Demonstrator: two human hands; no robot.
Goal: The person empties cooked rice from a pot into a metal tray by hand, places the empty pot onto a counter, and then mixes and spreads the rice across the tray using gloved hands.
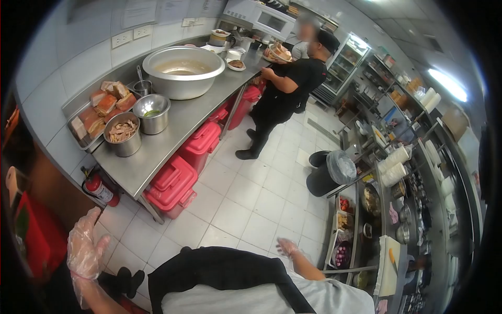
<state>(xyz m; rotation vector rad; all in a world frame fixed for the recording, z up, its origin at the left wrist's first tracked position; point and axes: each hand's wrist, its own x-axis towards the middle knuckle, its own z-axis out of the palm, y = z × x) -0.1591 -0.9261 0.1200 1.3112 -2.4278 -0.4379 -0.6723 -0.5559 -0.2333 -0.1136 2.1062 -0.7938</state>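
Note:
My left hand (85, 246), in a clear plastic glove, is raised at the lower left with its fingers apart and nothing in it. On the lower right, my right hand (287, 248) reaches out over the floor, also in a clear glove, fingers spread and empty. Neither hand touches anything. The fire extinguisher (100, 188) stands beyond my left hand. Further off, the steel counter (137, 166) holds a tray of meat slabs (106, 104), a pot of shredded meat (123, 131), a steel bowl with green liquid (152, 113) and a large metal basin (183, 83).
Red lidded bins (170, 184) stand under the counter. A person in black (290, 86) is at its far end, another person behind. A black trash bin (325, 180) and shelves with a cutting board (387, 266) and knife line the right. Tiled floor (235, 209) lies between.

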